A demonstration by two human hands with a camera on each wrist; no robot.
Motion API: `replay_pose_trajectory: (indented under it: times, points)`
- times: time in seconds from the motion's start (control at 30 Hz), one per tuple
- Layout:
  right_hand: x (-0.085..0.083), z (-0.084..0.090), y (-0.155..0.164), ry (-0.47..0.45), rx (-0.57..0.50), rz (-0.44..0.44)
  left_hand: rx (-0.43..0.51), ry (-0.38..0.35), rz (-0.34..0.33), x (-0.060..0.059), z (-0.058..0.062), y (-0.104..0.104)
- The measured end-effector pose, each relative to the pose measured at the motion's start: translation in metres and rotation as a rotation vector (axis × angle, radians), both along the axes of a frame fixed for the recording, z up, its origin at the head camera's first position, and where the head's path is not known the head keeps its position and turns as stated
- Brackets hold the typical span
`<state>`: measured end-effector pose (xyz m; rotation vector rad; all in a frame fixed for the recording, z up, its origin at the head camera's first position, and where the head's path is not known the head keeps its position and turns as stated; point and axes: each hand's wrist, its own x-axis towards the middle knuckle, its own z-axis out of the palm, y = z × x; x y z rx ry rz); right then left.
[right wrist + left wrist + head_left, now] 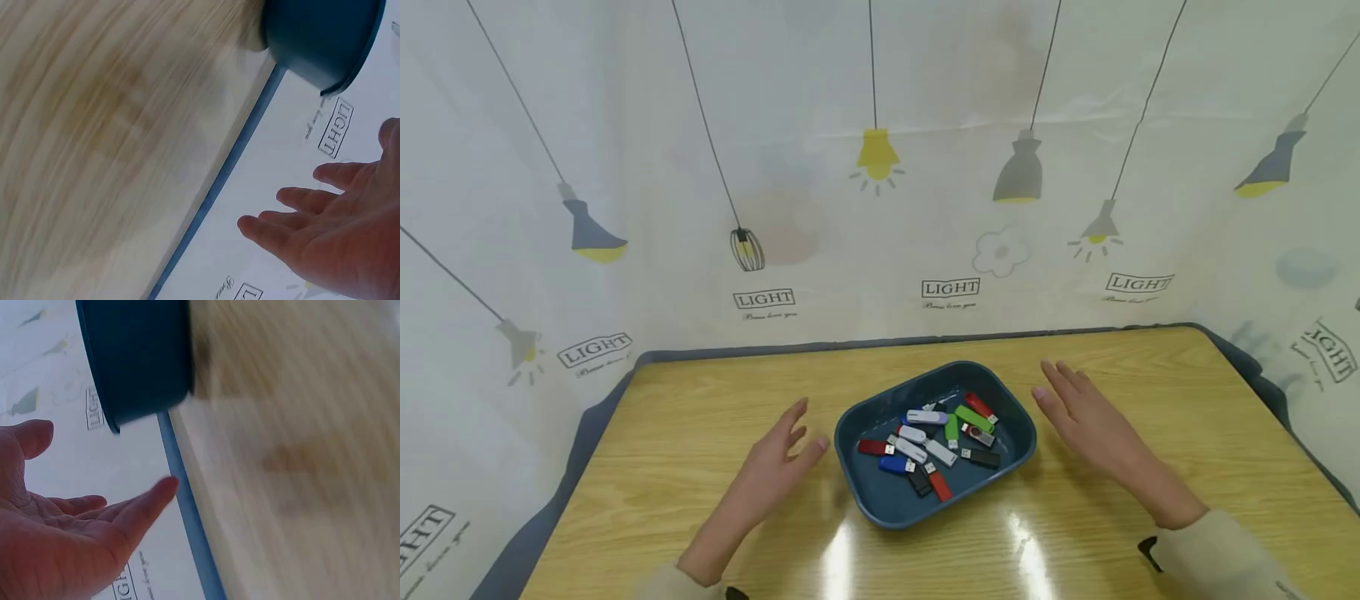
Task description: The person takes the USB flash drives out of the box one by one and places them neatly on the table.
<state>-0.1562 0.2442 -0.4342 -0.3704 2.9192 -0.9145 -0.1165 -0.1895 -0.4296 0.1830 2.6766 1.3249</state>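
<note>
"Your right sleeve (1228, 550) lay nearest the camera, low in the head view. Beyond it, your right hand (1093, 425) reached out with its fingers extended and held nothing. Your left hand (771, 471) was just as bare, its thumb standing away from its fingers."

"Did either one touch the tray (880, 499)?"

"Neither did. It sat between them, turned askew on the wooden table (700, 408). Your left thumb came near one end, and your right fingertips were just beside the other; both wrist views showed a gap."

"And the USB sticks (910, 450)? How far had you judged me to be?"

"They lay jumbled inside the tray, some overlapping. Red sticks (876, 447) were scattered apart from one another, while two green sticks (974, 418) lay close together among white, blue and black ones. You had none between your fingers, so no stick was partway anywhere. I judged that your handling of them was either yet to begin or over; one moment could not tell me which."

"What stood farther off?"

"Behind the table you faced a pale backdrop (850, 292) printed with hanging lamps."
</note>
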Motion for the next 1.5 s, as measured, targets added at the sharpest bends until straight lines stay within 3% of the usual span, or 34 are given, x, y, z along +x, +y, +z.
replay_pose_trajectory:
  times: [0.17, 0.5, 0.83, 1.1, 1.37, 1.5]
  points:
    - [0.004, 0.002, -0.012, -0.031, -0.055, 0.008, 0.152, -0.090, 0.017, 0.007, -0.005, 0.018]
    - [0.007, -0.003, -0.028, -0.098, -0.132, -0.043, 0.326, -0.149, 0.093, 0.011, -0.021, 0.037]
    - [0.005, -0.011, -0.028, -0.023, -0.124, -0.042, 0.476, -0.145, 0.083, 0.012, -0.026, 0.043]
    - [0.005, -0.014, -0.028, -0.022, -0.135, -0.027, 0.421, -0.070, 0.090, 0.003, -0.027, 0.048]
    - [0.006, -0.012, -0.029, -0.049, -0.177, -0.043, 0.233, 0.002, 0.104, -0.028, -0.027, 0.053]
    - [0.005, -0.013, -0.029, -0.076, -0.192, -0.052, 0.211, 0.003, 0.110, -0.041, -0.027, 0.055]
